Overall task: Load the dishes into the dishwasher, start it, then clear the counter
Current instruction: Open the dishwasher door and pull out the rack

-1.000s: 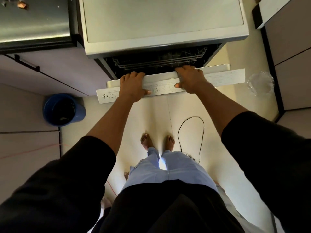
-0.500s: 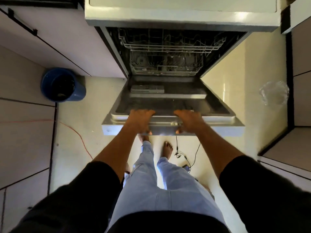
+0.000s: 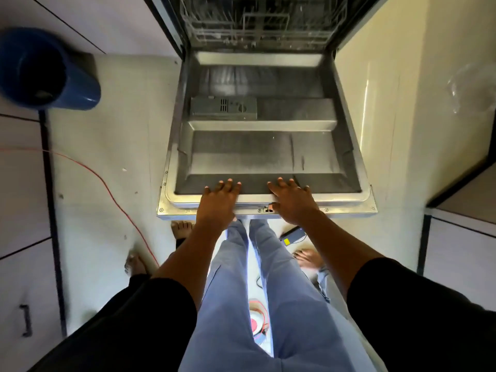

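Head cam looking straight down: left hand [image 3: 218, 204] and right hand [image 3: 293, 202] are both lying flat, palms down, on the near edge of the dishwasher door [image 3: 241, 154]. The fingers are straight and a bit spread, not curled round anything, with the fingertips reaching onto the inner panel. Both arms stretch forward and down, side by side, with black sleeves up near the elbows. The door's dropped open and level, detergent dispenser [image 3: 222, 108] on its inner face, wire rack [image 3: 257, 25] inside the tub beyond. Blue bin [image 3: 80, 84] sits on the floor off to the left, and a red cord [image 3: 107, 187] trails across the tiles.
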